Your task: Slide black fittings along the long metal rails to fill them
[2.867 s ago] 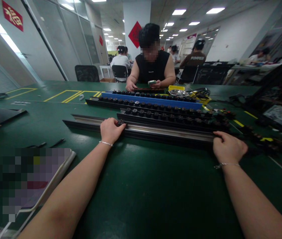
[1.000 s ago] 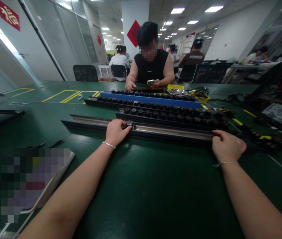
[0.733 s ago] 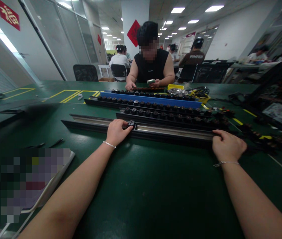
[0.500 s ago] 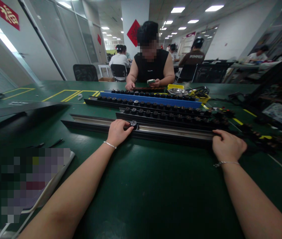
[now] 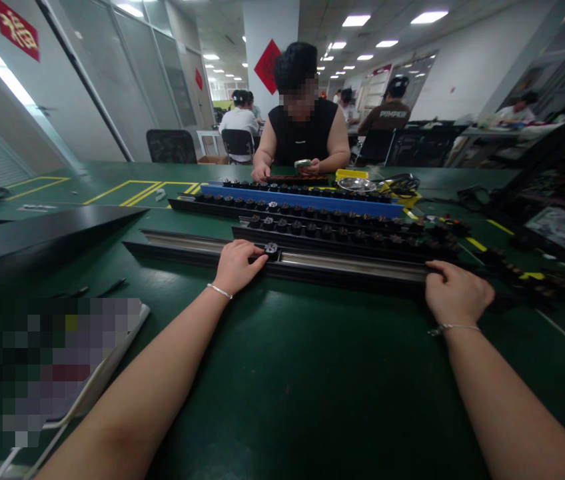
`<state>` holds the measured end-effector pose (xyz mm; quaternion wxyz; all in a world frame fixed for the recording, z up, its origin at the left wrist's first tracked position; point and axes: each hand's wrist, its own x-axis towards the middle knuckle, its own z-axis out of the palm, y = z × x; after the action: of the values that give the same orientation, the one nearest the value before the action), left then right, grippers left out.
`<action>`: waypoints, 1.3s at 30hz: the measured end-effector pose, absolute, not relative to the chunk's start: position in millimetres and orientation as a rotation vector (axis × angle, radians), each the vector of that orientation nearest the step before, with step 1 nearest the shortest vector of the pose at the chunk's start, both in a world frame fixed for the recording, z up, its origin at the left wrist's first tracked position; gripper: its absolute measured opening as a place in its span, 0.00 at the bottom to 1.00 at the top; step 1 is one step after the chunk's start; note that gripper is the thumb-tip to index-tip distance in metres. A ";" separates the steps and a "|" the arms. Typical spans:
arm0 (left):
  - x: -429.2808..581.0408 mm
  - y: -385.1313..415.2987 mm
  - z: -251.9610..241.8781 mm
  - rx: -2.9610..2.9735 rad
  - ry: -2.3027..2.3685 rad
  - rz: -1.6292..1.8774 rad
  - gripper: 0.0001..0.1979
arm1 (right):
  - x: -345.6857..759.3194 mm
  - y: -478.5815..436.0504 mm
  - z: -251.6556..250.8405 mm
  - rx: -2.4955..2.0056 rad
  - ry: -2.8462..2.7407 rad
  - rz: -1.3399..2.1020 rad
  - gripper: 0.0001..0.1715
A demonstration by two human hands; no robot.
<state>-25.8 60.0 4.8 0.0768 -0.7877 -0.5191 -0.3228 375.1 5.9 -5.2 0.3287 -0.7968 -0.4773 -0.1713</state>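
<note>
The green-topped counter (image 5: 287,393) carries everything, and its wide bare near side gives both forearms space to reach in. A co-worker in a black sleeveless top (image 5: 307,143) sits across it, holding a small pale object (image 5: 303,164).

A long black channel-shaped rail with a pale metal floor (image 5: 182,253) lies crosswise in front of the person, probably so that each hand can reach its own stretch of it. Beyond it, roughly parallel and seemingly lined up to save room, are a shorter-looking black rail (image 5: 307,241), a longer black one (image 5: 227,207) and a bright blue rail (image 5: 302,201), all bearing rows of small dark round parts. A dark flat panel (image 5: 57,237) juts in from the left; what supports it cannot be told.

The right hand (image 5: 457,291) is curled at the channel rail's right end, its fingers closed over the edge, likely to keep the rail from sliding. The left hand (image 5: 238,267) lies over the middle, thumb and forefinger nearly together against the left side of a small black round part with a grey top (image 5: 271,249), which sits inside the channel; whether they pinch it or only press it cannot be told
</note>
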 end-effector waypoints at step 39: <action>-23.7 54.9 12.1 -2.596 -1.537 -0.669 0.16 | 376.9 6.2 -4.5 -2.101 -1.268 -0.417 0.21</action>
<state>-23.7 54.9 12.1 0.0256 -0.8398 -0.4973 -0.2165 376.9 6.2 -4.5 0.3202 -0.7996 -0.4826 -0.1588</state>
